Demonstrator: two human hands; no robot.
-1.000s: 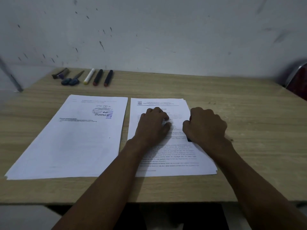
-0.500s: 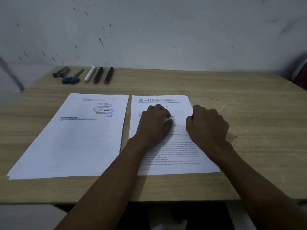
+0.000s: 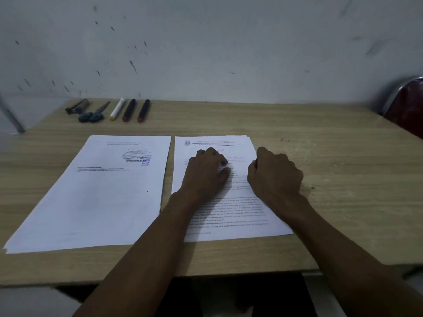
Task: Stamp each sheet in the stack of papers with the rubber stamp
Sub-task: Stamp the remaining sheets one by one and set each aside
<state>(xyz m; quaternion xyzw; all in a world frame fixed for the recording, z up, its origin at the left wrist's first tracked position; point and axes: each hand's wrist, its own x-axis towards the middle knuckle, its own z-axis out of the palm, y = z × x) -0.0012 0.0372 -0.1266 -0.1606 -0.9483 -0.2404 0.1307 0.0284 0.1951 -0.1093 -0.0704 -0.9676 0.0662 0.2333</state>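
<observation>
Wooden table [image 3: 320, 138] is filling most of the view and is standing against a pale wall [image 3: 229, 42]. Two piles of paper are lying side by side on it, close but not touching. On the top sheet of the left pile [image 3: 96, 197] a blue stamp mark [image 3: 146, 159] is showing in the upper part. The right pile [image 3: 240, 216] is lying under both hands. The left hand [image 3: 206, 175] is lying on its printed text with the fingers bent, pressing the sheet. The right hand [image 3: 274, 177] is closed in a fist over the right edge of this pile; the rubber stamp is not visible, so I cannot tell if the fist is holding it. At the far left edge of the table, scissors [image 3: 93, 114] and three markers [image 3: 130, 109] are lying in a row.
</observation>
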